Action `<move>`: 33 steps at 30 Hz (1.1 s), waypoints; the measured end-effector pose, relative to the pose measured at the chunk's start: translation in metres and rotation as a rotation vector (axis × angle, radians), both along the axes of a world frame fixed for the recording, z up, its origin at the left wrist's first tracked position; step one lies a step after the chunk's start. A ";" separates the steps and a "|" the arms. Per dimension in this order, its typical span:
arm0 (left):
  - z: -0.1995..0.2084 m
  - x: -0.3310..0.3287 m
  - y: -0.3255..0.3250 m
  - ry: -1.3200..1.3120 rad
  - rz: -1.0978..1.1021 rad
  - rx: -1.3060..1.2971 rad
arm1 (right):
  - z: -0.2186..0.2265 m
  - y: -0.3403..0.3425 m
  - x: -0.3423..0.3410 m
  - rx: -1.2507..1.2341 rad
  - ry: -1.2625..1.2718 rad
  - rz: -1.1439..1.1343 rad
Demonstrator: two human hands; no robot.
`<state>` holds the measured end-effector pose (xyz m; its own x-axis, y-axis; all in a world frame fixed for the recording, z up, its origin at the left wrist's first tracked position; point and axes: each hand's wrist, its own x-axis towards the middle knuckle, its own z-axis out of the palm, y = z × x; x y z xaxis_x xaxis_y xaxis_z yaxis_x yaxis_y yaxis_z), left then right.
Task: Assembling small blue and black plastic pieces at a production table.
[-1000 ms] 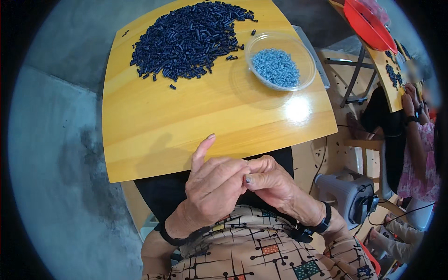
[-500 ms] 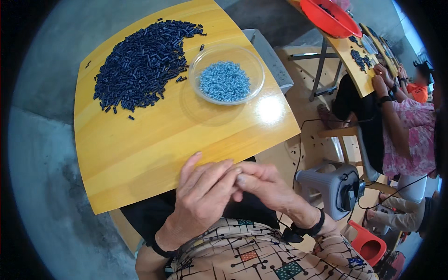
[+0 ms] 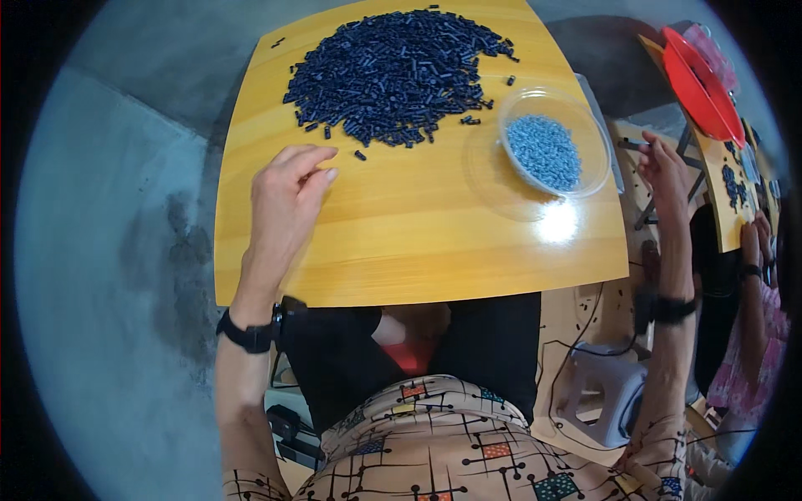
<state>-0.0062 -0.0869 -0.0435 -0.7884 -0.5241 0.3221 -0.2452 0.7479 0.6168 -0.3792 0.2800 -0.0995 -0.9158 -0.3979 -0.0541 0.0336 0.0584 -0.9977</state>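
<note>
A large pile of small dark-blue, tube-shaped pieces [image 3: 393, 75] lies across the far part of the yellow table. My left hand [image 3: 288, 184] is over the table just below the pile's near left side, thumb and forefinger apart with nothing between them. One loose piece [image 3: 360, 155] lies just right of its fingertips. Out past the table's right edge, my right hand [image 3: 666, 174] pinches a small dark tube-shaped piece [image 3: 632, 144]. Between the hands, nearer the right one, stands a clear round plastic bowl [image 3: 595, 138] holding many tiny shiny silvery-blue parts [image 3: 545, 153].
The yellow table [image 3: 418, 250] curves in front of my lap. A grey plastic stool [image 3: 606, 392] with cables stands on the floor at right. Farther right, a co-worker's hands [image 3: 756, 238] are at another table with a red basin [image 3: 702, 88] and more dark pieces.
My hands were together at the table's near edge; now they are far apart, the left near the pile, the right beyond the bowl. The view has turned right.
</note>
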 end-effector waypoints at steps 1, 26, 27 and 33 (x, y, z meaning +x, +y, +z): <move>-0.007 -0.006 -0.005 0.007 -0.021 0.005 | -0.007 -0.008 -0.019 0.002 0.004 0.007; -0.050 -0.034 -0.018 0.140 -0.055 0.079 | 0.066 -0.193 0.227 0.292 0.827 0.562; -0.048 -0.037 -0.018 0.159 -0.062 0.082 | 0.061 -0.203 0.222 0.365 0.900 0.510; -0.052 -0.031 -0.021 0.091 0.016 0.276 | 0.030 -0.243 0.209 0.524 0.988 0.439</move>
